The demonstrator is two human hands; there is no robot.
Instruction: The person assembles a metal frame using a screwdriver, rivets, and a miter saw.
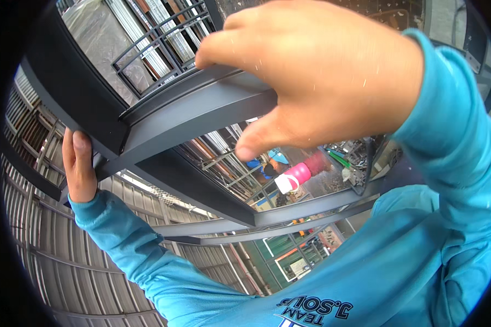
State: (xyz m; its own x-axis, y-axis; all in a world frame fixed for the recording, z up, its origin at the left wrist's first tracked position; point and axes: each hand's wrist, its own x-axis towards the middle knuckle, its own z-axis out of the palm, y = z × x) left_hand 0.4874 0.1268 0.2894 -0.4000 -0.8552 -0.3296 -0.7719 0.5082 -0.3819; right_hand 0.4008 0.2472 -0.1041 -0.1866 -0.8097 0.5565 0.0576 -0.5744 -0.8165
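Observation:
A dark grey metal frame [191,111] of welded-looking bars spans the view at an angle, with openings between its bars. At its left corner my left hand [82,171] presses against the frame, two fingers showing beside the dark bar and the rest hidden behind it. My right hand [327,71], large and close, straddles the upper grey bar. Its thumb and forefinger are spread wide, one on each side of the bar; the other fingers are mostly hidden. Whether the palm touches the bar I cannot tell.
Through the frame's opening show a pink and white container [294,179], a blue item [278,156] and a cluttered pile of metal scraps [354,163]. Long metal profiles lie in a rack [163,38] beyond. Corrugated metal sheeting [87,261] fills the lower left.

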